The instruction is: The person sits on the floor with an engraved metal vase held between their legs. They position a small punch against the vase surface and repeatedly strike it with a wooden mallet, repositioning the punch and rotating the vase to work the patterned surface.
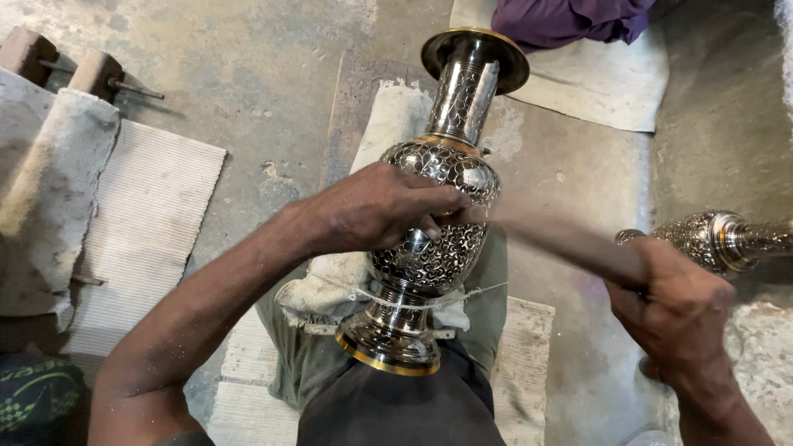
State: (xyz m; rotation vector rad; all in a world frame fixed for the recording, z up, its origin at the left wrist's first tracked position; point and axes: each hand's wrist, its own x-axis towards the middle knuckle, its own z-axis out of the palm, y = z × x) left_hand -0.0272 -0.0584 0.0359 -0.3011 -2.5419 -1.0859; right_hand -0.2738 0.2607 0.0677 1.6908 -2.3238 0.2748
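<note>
A tall engraved metal vase (438, 169) with a gold-rimmed mouth and foot lies tilted across my lap, foot toward me. My left hand (376, 206) rests on its round belly, fingers pinched on a small tool I cannot make out. My right hand (673, 310) grips a long stick-like tool (570, 239), blurred with motion, whose far end meets the vase near my left fingers.
A second engraved metal vase (719, 239) lies at the right edge. A padded cloth bundle (339, 285) sits under the vase. A ribbed mat (140, 223) and wooden blocks (91, 70) are at the left. A purple cloth (570, 18) lies at the top.
</note>
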